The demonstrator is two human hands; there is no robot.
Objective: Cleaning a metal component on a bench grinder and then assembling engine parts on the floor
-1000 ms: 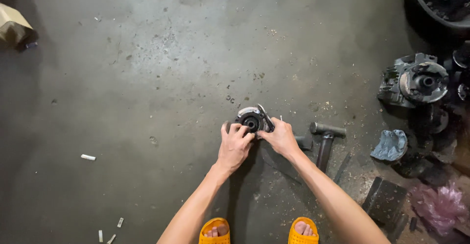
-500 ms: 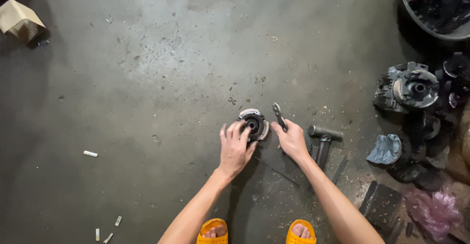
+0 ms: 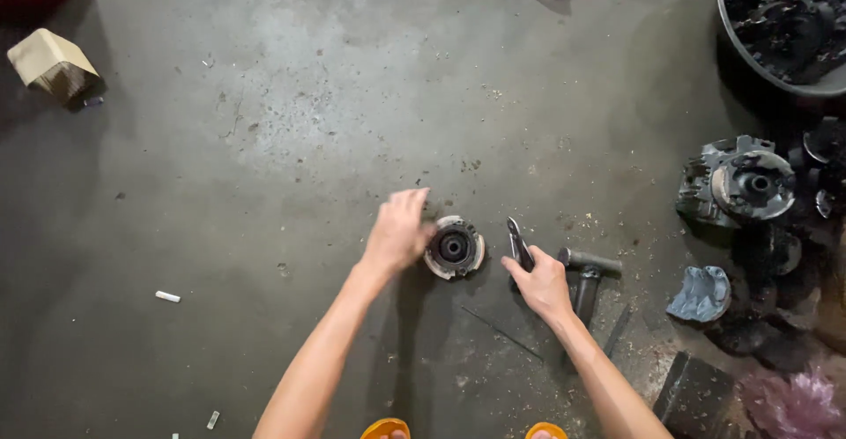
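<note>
A round metal part with a dark centre hole [image 3: 455,247] lies flat on the concrete floor. My left hand [image 3: 398,230] hovers just left of it with fingers spread, blurred and holding nothing. My right hand [image 3: 539,284] is to the right of the part and grips a pair of dark pliers [image 3: 517,243] whose tip points up and away from me. A hammer [image 3: 586,273] lies on the floor just right of that hand.
Dark round machine parts [image 3: 738,183] and a grey rag [image 3: 702,293] sit at the right. A black tub of parts [image 3: 784,25] stands top right. A cardboard piece [image 3: 53,65] lies top left. My orange sandals [image 3: 388,427] show at the bottom edge.
Both hands have come off the round part, which now lies free on the floor. The right hand drew back right with the pliers; the left hand lifted up and left.
</note>
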